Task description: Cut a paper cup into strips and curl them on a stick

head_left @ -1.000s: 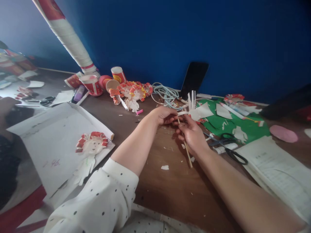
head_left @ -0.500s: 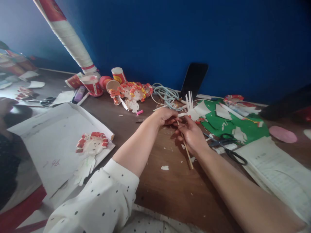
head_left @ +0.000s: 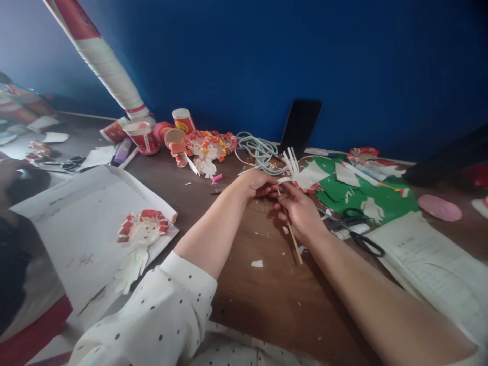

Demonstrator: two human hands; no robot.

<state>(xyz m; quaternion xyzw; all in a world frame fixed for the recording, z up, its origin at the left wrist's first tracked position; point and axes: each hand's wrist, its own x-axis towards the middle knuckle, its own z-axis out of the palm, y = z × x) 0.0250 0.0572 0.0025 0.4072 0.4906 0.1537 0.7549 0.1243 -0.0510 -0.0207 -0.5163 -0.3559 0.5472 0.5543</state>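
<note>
A thin wooden stick (head_left: 294, 239) slants down toward me from between my fingers. My right hand (head_left: 299, 206) is closed around its upper part. At the stick's top end, my left hand (head_left: 263, 184) is closed with its fingertips pinched on a white paper strip (head_left: 284, 180). That strip belongs to a fringed white paper piece (head_left: 303, 175), whose other narrow strips stick up just beyond my hands. The exact grip of the left fingertips is partly hidden. Small paper scraps (head_left: 257, 264) lie on the brown table (head_left: 247, 305) below my hands.
Scissors (head_left: 366, 243) and green paper (head_left: 335, 195) lie at right beside an open book (head_left: 430, 264). A dark phone (head_left: 301, 124) leans on the blue wall. Paper cups (head_left: 142, 137) and paper dolls (head_left: 208, 147) stand at the back; another doll (head_left: 145, 231) lies on a white sheet (head_left: 76, 223).
The upright paper strips beyond my hands have tilted to the left. Both hands keep nearly the same place and hold; the whole view has shifted slightly.
</note>
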